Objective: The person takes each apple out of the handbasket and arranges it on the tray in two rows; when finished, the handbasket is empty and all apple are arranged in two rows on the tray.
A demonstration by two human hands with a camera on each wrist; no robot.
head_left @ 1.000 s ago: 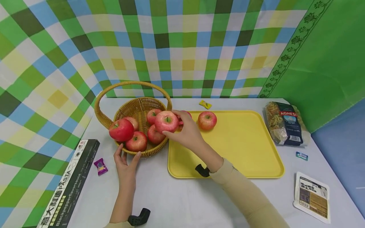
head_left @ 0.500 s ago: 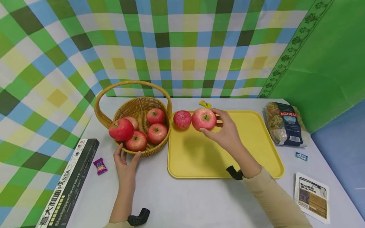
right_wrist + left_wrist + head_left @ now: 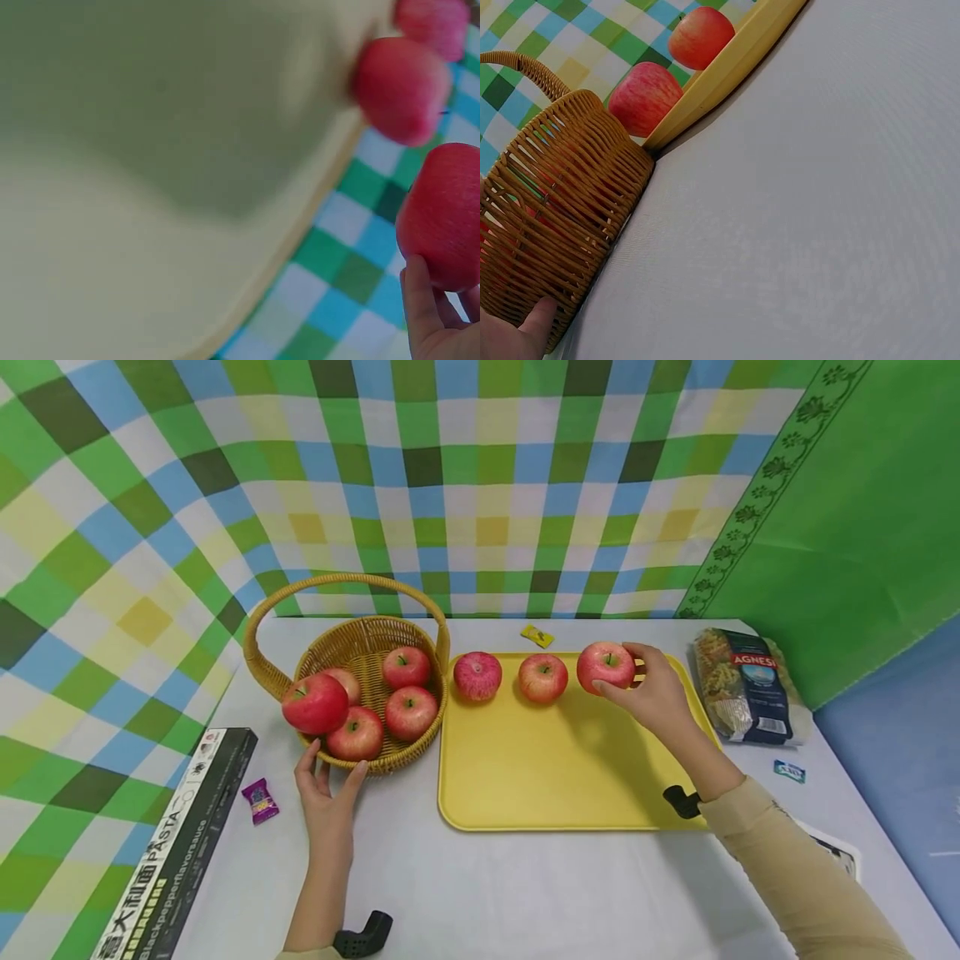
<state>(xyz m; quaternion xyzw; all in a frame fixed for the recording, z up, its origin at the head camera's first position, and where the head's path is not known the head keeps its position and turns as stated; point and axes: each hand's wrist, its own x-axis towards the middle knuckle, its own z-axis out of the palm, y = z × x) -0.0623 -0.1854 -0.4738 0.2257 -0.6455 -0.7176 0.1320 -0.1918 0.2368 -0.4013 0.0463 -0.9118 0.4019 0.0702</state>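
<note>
My right hand (image 3: 652, 689) holds a red apple (image 3: 606, 667) between thumb and fingers over the back right of a yellow tray (image 3: 540, 793). In the right wrist view this apple (image 3: 444, 217) shows at the right edge, with fingers (image 3: 420, 300) beneath it. Two more apples rest along the tray's back edge: a darker one (image 3: 477, 677) at the left corner and a lighter one (image 3: 543, 678) beside it. My left hand (image 3: 327, 802) holds the near side of a wicker basket (image 3: 390, 762), its thumb (image 3: 540, 319) against the woven wall. Several apples (image 3: 354, 733) lie inside the basket.
A long black pasta box (image 3: 180, 843) and a purple-wrapped sweet (image 3: 260, 802) lie left. Behind the tray is a yellow-wrapped sweet (image 3: 537, 636). At right are a pasta bag (image 3: 750, 685), a small blue-white packet (image 3: 790, 771) and a white pouch (image 3: 840, 852) partly behind the sleeve.
My right hand has carried its apple from beside the basket rightward across the tray's back, past the two resting apples. My left hand stays at the basket.
</note>
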